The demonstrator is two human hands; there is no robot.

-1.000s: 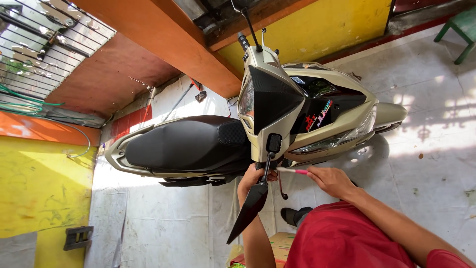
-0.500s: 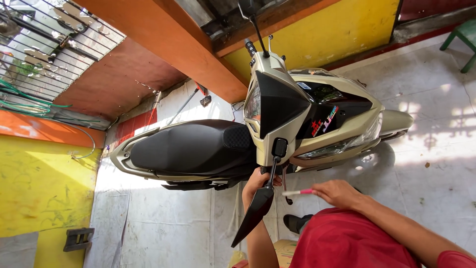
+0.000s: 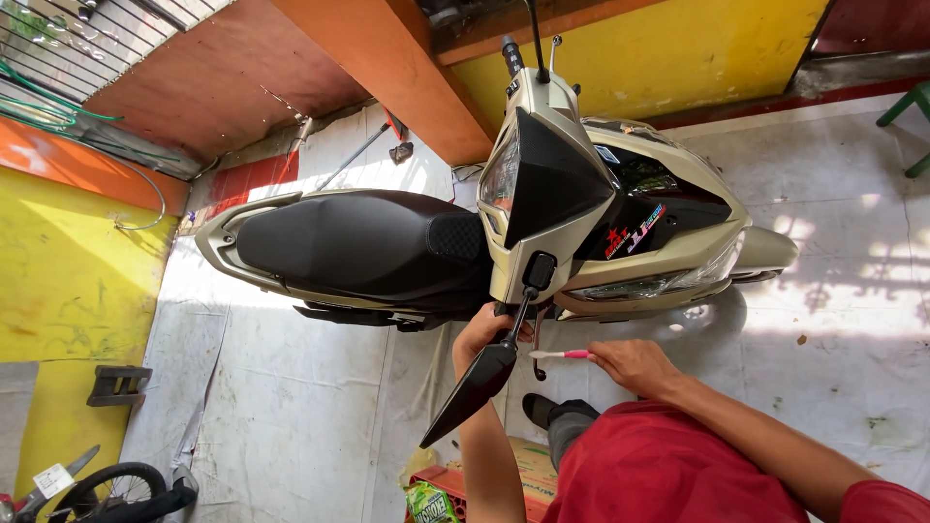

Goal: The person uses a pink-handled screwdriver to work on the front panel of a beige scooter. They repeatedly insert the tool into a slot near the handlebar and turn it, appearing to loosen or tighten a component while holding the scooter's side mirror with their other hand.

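A beige and black scooter (image 3: pixel 542 223) stands on the tiled floor, seen from above, with its black seat (image 3: pixel 349 242) to the left. My left hand (image 3: pixel 481 334) grips the near handlebar end, just behind the black mirror (image 3: pixel 480 387). Just right of the handlebar, my right hand (image 3: pixel 630 366) holds a pink and white toothbrush (image 3: pixel 562 354). The brush's bristle end points at the brake lever area below the handlebar. Part of my left hand's fingers is hidden by the mirror stalk.
My shoe (image 3: pixel 541 407) rests on the floor beside the scooter. A red crate (image 3: pixel 455 484) and a green packet (image 3: pixel 431 504) lie by my legs. A small bicycle wheel (image 3: pixel 116 489) sits at the lower left, against yellow walls (image 3: pixel 68 281). A green stool leg (image 3: pixel 906 107) is at right.
The view has shifted, so the scooter sits lower in the frame. My hands keep nearly the same places at the handlebar, with the toothbrush still in my right hand.
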